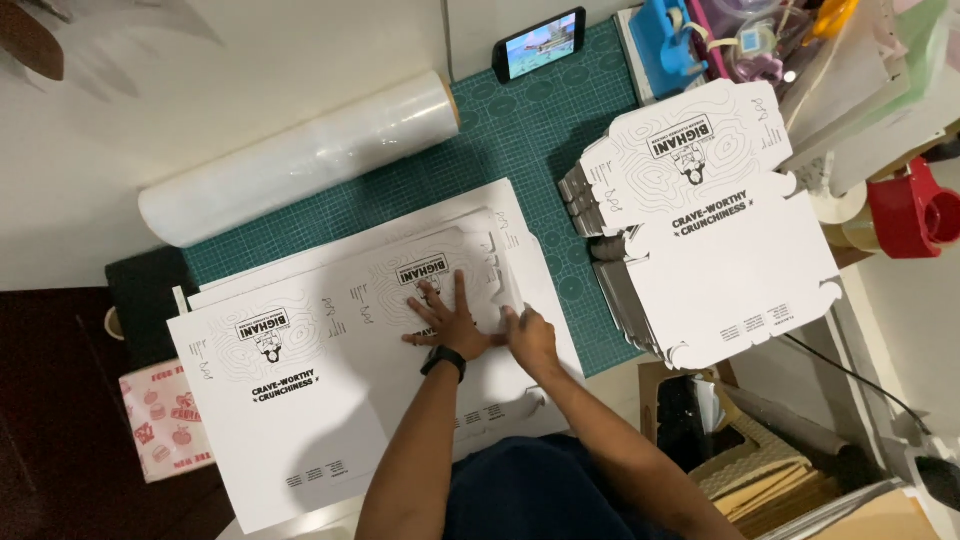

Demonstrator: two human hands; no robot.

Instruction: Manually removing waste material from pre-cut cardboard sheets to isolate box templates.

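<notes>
- My white table (80, 200) carries a green cutting mat (540, 130) at the centre.
- On the mat — flat printed box sheets (300, 400) near, a clear film roll (300, 155) far left, a stack of folded boxes (700, 220) right.

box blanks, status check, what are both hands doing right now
Left hand flat on top flat box blank, fingers spread. Right hand pressing its right edge. Folded box stack to the right, cling film roll behind; neither in the way.

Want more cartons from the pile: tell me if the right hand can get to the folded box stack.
Probably yes: the right hand rests on the flat box blank, and nothing stands between it and the folded box stack.
</notes>
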